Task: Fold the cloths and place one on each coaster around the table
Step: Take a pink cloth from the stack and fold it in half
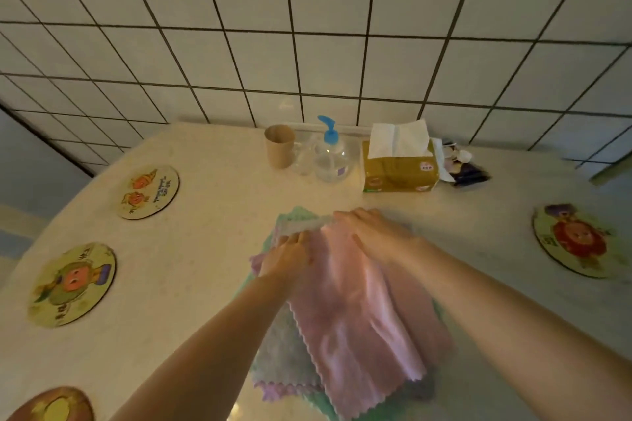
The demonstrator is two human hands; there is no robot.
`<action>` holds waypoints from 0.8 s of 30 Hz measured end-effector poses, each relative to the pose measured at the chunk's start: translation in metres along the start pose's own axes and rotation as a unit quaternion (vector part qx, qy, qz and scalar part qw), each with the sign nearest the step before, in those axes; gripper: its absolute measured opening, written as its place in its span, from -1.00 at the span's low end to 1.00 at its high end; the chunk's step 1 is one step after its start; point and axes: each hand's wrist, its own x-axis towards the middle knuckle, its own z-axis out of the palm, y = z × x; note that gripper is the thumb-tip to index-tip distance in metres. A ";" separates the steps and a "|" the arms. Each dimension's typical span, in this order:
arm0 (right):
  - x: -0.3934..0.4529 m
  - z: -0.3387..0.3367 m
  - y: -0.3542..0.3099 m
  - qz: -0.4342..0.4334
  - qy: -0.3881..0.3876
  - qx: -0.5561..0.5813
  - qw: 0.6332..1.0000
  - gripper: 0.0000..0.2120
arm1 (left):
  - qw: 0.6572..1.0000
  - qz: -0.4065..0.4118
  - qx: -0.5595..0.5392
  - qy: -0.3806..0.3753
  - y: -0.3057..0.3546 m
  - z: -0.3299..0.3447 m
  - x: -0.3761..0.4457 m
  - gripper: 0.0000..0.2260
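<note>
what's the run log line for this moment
step: folding pink cloth | left hand: on cloth edge | right hand: flat on cloth | coasters: bare

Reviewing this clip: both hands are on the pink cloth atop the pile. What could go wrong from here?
1. The pink cloth lies on a loose stack of other cloths; the left hand and right hand working its far edge may drag the layers beneath along.
2. The cloth looks rumpled, so a fold could come out crooked.
3. The pump bottle and paper cup stand just beyond; a forward sweep might knock them.
</note>
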 end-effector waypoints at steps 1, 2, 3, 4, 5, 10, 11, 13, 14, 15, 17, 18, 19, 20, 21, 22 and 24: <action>0.008 0.001 -0.001 -0.019 0.000 -0.001 1.000 -0.45 | 1.000 -0.009 -0.010 0.008 0.001 0.000 0.003 -0.59; 0.016 0.002 -0.001 -0.034 0.002 0.002 0.999 -0.46 | 0.999 -0.017 -0.031 0.022 0.000 0.002 0.008 -0.60; 0.022 0.004 -0.001 -0.049 0.001 0.001 0.999 -0.49 | 0.997 -0.028 -0.067 0.040 -0.001 0.003 0.012 -0.62; 0.026 0.005 -0.001 -0.067 0.005 -0.003 0.998 -0.54 | 0.992 -0.041 -0.106 0.060 -0.003 0.003 0.016 -0.64; 0.030 0.005 -0.001 -0.083 0.009 -0.011 0.996 -0.62 | 0.986 -0.052 -0.143 0.074 -0.005 0.003 0.019 -0.67; 0.033 0.003 0.003 -0.133 0.025 0.007 0.991 -0.81 | 0.975 -0.059 -0.203 0.074 -0.011 -0.001 0.020 -0.91; 0.030 0.001 0.003 -0.137 0.030 0.002 0.990 -0.83 | 0.972 -0.060 -0.213 0.079 -0.010 -0.001 0.018 -0.89; 0.023 -0.002 0.002 -0.134 0.036 -0.021 0.990 -0.84 | 0.967 -0.043 -0.239 0.079 -0.009 -0.002 0.012 -0.84; 0.018 -0.003 0.001 -0.128 0.034 -0.033 0.991 -0.82 | 0.964 -0.025 -0.254 0.074 -0.008 -0.003 0.008 -0.81; 0.013 -0.003 0.001 -0.120 0.025 -0.041 0.992 -0.78 | 0.961 -0.006 -0.268 0.070 -0.008 -0.004 0.006 -0.77; 0.001 -0.008 0.003 -0.101 0.004 -0.052 0.994 -0.70 | 0.956 0.023 -0.284 0.064 -0.008 -0.007 0.001 -0.75; -0.007 -0.011 0.004 -0.091 -0.006 -0.065 0.994 -0.70 | 0.954 0.034 -0.291 0.059 -0.008 -0.010 -0.004 -0.78; -0.014 -0.015 0.004 -0.082 -0.018 -0.084 0.993 -0.72 | 0.952 0.046 -0.300 0.049 -0.008 -0.012 -0.007 -0.83; -0.023 -0.020 0.004 -0.073 -0.030 -0.105 0.991 -0.76 | 0.950 0.060 -0.303 0.036 -0.008 -0.015 -0.012 -0.88; -0.031 -0.025 0.004 -0.066 -0.043 -0.125 0.989 -0.82 | 0.949 0.073 -0.306 0.023 -0.009 -0.018 -0.017 -0.92; -0.040 -0.030 0.003 -0.059 -0.051 -0.142 0.987 -0.89 | 0.948 0.086 -0.308 0.012 -0.009 -0.022 -0.024 -0.92; -0.057 -0.039 -0.004 -0.041 -0.062 -0.162 0.984 -0.92 | 0.943 0.106 -0.316 -0.005 -0.016 -0.032 -0.038 -0.91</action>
